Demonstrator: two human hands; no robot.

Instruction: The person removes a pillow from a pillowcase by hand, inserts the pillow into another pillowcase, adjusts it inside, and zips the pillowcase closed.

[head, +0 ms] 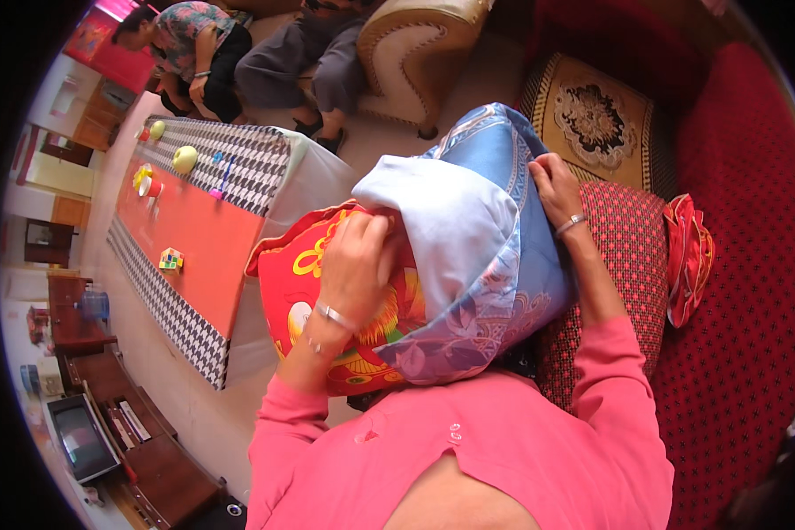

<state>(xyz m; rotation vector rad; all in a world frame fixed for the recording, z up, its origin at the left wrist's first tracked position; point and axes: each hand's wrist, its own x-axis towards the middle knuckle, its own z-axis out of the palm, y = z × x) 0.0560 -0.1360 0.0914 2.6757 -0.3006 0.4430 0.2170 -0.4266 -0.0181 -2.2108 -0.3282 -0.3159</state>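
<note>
A red cushion (291, 291) with a bright yellow, white and green print lies across my lap. A blue patterned fabric cover (536, 278) wraps its right part, and the cover's pale lining (437, 205) is folded back over the top. My left hand (358, 258) is on the red cushion close to the lining's edge. Its fingers are bent and slightly blurred, and the fingertips are hidden. At the far right corner, my right hand (556, 189) pinches the edge of the blue cover. Each wrist wears a metal bracelet.
Left stands a long table (205, 285) with a Rubik's cube (171, 260), paper cups and green fruit. Two people (199, 53) sit beyond it. A red checked cushion (626, 265) sits at my right on the red sofa (735, 371); an armchair arm (411, 59) is ahead.
</note>
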